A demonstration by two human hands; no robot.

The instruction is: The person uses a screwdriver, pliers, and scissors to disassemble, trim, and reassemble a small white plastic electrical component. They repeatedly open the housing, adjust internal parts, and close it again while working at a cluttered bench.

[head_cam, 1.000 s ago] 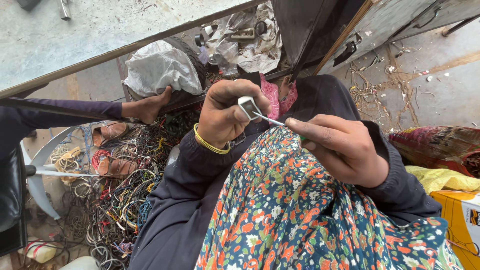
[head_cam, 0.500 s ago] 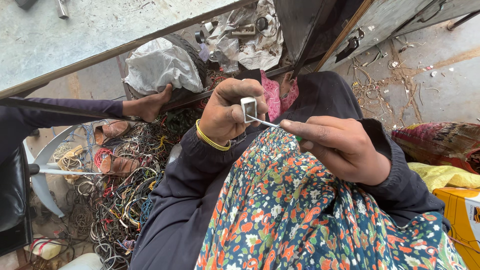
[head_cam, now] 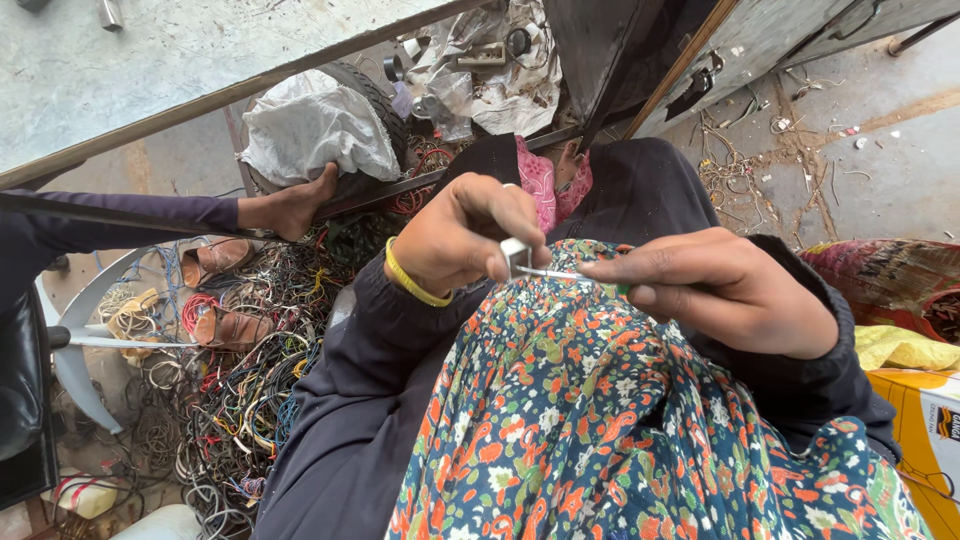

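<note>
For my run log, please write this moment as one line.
left hand: pinches small grey metal blade | right hand: holds thin pale wire | wire meets blade | over floral cloth

The left hand [head_cam: 465, 235] holds a small silver blade [head_cam: 516, 256] between thumb and fingers. A yellow bangle [head_cam: 412, 287] sits on that wrist. The right hand [head_cam: 725, 290] pinches a thin wire [head_cam: 560, 272] that runs to the blade. Both hands are above a flowery cloth [head_cam: 620, 410] with dark sleeves. Down on the floor lies a big heap of tangled wires [head_cam: 240, 390]. A bare foot [head_cam: 292, 207] rests beside a white sack [head_cam: 315, 130].
</note>
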